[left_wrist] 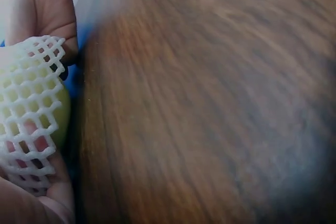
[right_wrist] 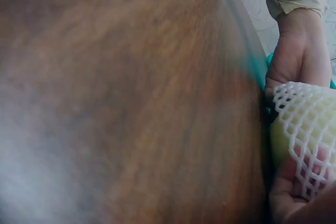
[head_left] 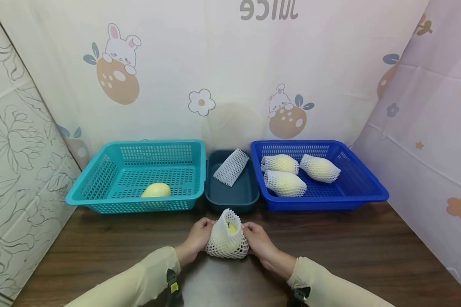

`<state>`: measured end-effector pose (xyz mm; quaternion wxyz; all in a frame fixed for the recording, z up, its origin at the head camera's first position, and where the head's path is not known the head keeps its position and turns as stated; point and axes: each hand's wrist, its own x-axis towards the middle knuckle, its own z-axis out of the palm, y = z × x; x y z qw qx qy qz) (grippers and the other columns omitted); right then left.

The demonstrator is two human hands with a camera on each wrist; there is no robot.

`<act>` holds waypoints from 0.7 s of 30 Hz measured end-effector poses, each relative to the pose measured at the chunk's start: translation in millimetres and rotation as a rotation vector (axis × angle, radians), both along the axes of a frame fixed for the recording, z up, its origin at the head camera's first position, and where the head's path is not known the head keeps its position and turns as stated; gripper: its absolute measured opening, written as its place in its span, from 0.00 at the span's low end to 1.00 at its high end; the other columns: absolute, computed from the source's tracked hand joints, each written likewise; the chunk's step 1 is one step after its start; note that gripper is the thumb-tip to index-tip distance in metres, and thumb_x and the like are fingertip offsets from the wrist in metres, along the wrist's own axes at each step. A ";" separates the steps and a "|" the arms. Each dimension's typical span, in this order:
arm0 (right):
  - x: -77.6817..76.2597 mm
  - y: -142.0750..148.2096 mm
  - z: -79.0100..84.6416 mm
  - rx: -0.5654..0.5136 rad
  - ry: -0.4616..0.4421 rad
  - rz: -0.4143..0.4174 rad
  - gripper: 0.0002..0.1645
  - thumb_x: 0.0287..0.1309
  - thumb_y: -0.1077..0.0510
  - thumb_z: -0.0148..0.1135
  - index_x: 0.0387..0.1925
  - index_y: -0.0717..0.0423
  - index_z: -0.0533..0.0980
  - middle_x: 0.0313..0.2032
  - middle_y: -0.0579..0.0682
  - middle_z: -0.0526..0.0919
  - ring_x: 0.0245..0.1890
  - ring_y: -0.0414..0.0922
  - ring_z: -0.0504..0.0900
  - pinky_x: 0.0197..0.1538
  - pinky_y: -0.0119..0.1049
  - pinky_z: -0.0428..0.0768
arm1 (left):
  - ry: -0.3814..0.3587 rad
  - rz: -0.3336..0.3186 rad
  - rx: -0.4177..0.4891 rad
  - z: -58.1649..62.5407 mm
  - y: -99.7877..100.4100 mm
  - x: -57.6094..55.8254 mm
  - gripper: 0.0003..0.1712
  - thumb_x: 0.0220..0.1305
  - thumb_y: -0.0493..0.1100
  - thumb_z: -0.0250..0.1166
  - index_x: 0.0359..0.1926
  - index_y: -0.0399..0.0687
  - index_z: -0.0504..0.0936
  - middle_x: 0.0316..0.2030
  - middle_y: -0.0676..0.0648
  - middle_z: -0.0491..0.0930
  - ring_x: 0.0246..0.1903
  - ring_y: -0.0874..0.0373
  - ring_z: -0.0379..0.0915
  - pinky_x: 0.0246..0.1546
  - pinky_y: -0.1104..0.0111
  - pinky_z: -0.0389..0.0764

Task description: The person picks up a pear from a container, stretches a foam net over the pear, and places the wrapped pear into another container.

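Note:
In the head view, a white foam net sleeve surrounds a pale yellow fruit just above the front of the table. The fruit's end shows inside the sleeve's upper opening. My left hand grips the net at its left side, and my right hand grips its right side. Both wrist views show fingers behind the net's mesh. Through the lower opening, bare fruit skin shows in the left wrist view.
A teal basket at the back left holds one bare yellow fruit. Between the baskets, a dark tray holds a flat foam net. The blue basket at right holds several net-wrapped fruits. A curtain hangs behind.

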<state>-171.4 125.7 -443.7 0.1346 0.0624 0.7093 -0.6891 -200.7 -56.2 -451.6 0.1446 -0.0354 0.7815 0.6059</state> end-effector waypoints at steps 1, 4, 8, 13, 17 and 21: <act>-0.2 -0.3 0.1 0.007 -0.001 0.004 0.16 0.69 0.58 0.44 0.44 0.69 0.69 0.31 0.50 0.76 0.29 0.43 0.77 0.31 0.39 0.78 | 0.000 -0.007 -0.005 0.0 0.0 -0.3 0.13 0.73 0.42 0.47 0.42 0.37 0.74 0.40 0.43 0.74 0.40 0.52 0.68 0.37 0.63 0.70; -0.5 -0.9 -0.1 -0.048 -0.033 0.022 0.16 0.71 0.59 0.41 0.47 0.70 0.67 0.33 0.51 0.76 0.30 0.43 0.77 0.33 0.39 0.78 | -0.023 -0.033 0.003 -1.0 -0.2 -0.5 0.13 0.73 0.42 0.46 0.44 0.37 0.73 0.42 0.42 0.74 0.43 0.50 0.68 0.40 0.60 0.69; -2.8 -2.7 4.0 -0.174 -0.078 0.020 0.16 0.72 0.60 0.39 0.50 0.69 0.65 0.35 0.50 0.77 0.33 0.42 0.77 0.37 0.38 0.77 | -0.084 -0.050 0.120 2.4 -1.1 1.2 0.16 0.72 0.42 0.44 0.49 0.36 0.72 0.44 0.41 0.74 0.43 0.50 0.70 0.38 0.60 0.72; -9.6 -5.9 19.3 -0.211 -0.034 -0.044 0.11 0.68 0.60 0.45 0.44 0.63 0.71 0.33 0.48 0.78 0.34 0.42 0.76 0.39 0.37 0.73 | -0.051 -0.016 0.212 16.3 1.6 -0.6 0.16 0.71 0.42 0.45 0.47 0.36 0.73 0.40 0.43 0.76 0.39 0.53 0.71 0.35 0.64 0.73; -12.5 -6.9 29.4 -0.285 -0.028 -0.065 0.10 0.69 0.60 0.45 0.44 0.63 0.70 0.34 0.49 0.77 0.34 0.42 0.77 0.38 0.37 0.74 | -0.009 0.025 0.266 24.6 4.2 -4.9 0.16 0.72 0.42 0.45 0.46 0.35 0.74 0.39 0.44 0.76 0.39 0.54 0.70 0.38 0.65 0.72; -12.9 -7.5 32.4 -0.333 -0.025 -0.070 0.11 0.70 0.61 0.44 0.46 0.65 0.68 0.35 0.50 0.78 0.34 0.42 0.77 0.37 0.36 0.76 | -0.020 0.065 0.338 25.9 6.1 -7.2 0.17 0.74 0.43 0.45 0.50 0.34 0.72 0.43 0.43 0.76 0.40 0.54 0.70 0.39 0.66 0.74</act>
